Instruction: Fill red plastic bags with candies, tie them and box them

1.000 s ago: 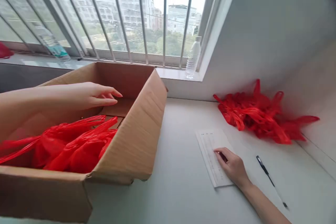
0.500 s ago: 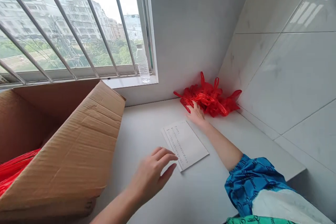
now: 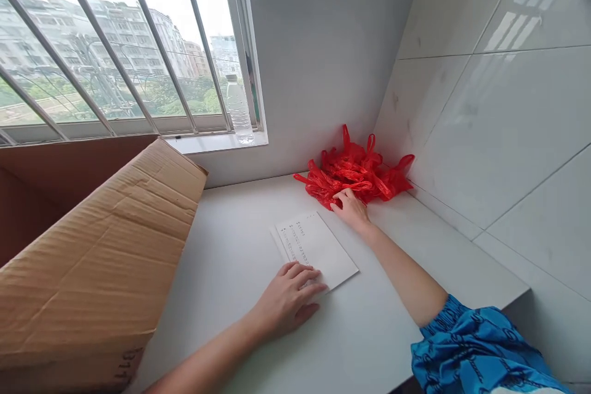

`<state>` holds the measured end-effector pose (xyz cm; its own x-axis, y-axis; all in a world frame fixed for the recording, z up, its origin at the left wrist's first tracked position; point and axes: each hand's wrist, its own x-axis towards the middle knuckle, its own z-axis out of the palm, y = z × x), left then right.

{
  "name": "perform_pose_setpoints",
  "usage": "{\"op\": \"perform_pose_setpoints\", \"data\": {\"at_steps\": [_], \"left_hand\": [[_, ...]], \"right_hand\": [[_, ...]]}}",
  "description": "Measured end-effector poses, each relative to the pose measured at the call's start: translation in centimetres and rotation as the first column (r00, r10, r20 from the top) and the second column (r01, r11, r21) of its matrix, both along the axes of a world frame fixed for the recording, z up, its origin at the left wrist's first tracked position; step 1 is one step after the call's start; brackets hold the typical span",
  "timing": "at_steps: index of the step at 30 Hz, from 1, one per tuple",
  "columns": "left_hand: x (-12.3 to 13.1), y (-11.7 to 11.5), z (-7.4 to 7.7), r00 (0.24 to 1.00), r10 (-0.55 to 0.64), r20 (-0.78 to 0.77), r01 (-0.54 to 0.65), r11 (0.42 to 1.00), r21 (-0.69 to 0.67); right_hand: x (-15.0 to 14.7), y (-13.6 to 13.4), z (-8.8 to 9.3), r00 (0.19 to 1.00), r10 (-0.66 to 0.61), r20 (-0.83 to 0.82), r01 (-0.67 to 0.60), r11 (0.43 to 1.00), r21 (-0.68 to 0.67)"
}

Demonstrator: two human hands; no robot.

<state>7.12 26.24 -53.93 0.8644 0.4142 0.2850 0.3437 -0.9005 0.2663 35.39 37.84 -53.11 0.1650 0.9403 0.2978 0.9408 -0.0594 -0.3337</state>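
Observation:
My left hand (image 3: 290,295) rests over the lower left part of a white booklet (image 3: 330,252) with rows of small dark print. Its fingers are stretched out and slightly bent, with the thumb apart below them. Farther back, my right hand (image 3: 353,209) is at the front of a heap of red plastic bags (image 3: 355,166). The fingers of that hand are curled against the nearest bag and look closed on its edge; the fingertips are partly hidden in the plastic. Several bag handles stick up from the heap.
On the left stands an open cardboard box (image 3: 106,246). A clear plastic bottle (image 3: 239,112) stands on the window sill beside metal bars. The white tabletop (image 3: 231,221) meets the grey wall behind and a tiled wall on the right.
My left hand has moved forward and down onto the booklet. My right hand has come slightly nearer, and the front bags have shifted the same way. The view has turned slightly.

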Motion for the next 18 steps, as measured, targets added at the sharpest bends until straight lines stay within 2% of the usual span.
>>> {"op": "perform_pose_setpoints", "data": {"at_steps": [5,9,13,15,17,18], "left_hand": [[0.3,-0.2,0.9,0.999,0.042,-0.02,-0.043,0.998,-0.044],[0.3,0.1,0.7,0.997,0.076,0.016,-0.075,0.994,-0.083],[0.0,0.4,0.1,0.995,0.064,0.082,-0.053,0.99,-0.13],[-0.2,0.5,0.0,0.985,0.091,0.144,-0.06,0.976,-0.208],[-0.4,0.8,-0.1,0.949,0.2,0.244,-0.105,0.929,-0.354],[-0.6,1.0,0.0,0.912,0.285,0.295,-0.134,0.887,-0.442]], "right_hand": [[-0.7,-0.4,-0.7,0.996,-0.047,-0.073,0.052,0.997,0.062],[-0.4,0.5,-0.6,0.981,-0.041,-0.191,0.066,0.989,0.13],[0.7,0.1,1.4,0.936,0.061,-0.346,0.034,0.964,0.262],[0.7,-0.9,2.7,0.908,0.122,-0.401,0.021,0.942,0.334],[0.0,-2.5,3.8,0.836,0.229,-0.498,-0.011,0.915,0.403],[-0.5,-3.4,4.1,0.768,0.304,-0.564,-0.036,0.899,0.436]]}}
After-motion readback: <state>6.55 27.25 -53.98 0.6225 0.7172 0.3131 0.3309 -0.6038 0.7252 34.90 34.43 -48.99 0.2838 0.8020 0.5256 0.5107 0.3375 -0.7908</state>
